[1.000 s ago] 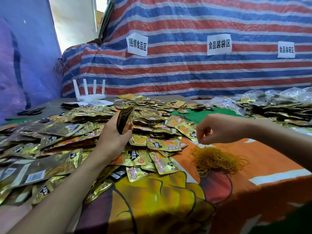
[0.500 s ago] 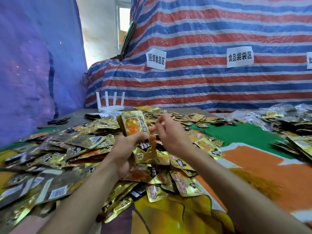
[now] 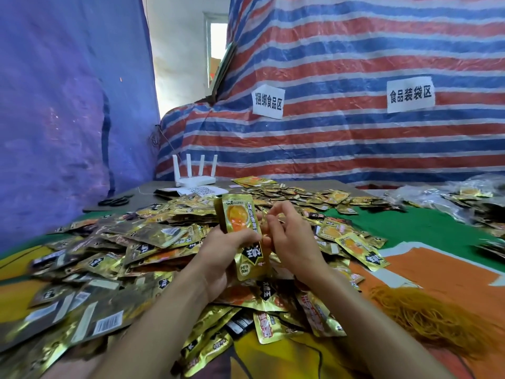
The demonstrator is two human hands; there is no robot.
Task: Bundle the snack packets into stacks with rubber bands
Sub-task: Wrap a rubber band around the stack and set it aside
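Lower frame: loose snack packets are heaped across the worktop, gold foil, unbundled, many of them. Lower right: pile of rubber bands on the orange cloth, near the right forearm.

Centre: left hand is wrapped round a small upright stack of packets, thumb across the front. Right hand is just beside the stack's right edge, fingers curled and tips close together. No band is visible on the stack, and I can't tell if one is pinched there.

Judgement: one bundle is at the banding step, not yet wrapped. No finished banded stack is identifiable, and most of the job looks left to do.

Farther back, packets spread to the rear edge. Upper right: clear bags of packets. Back left: scissors and a white router.
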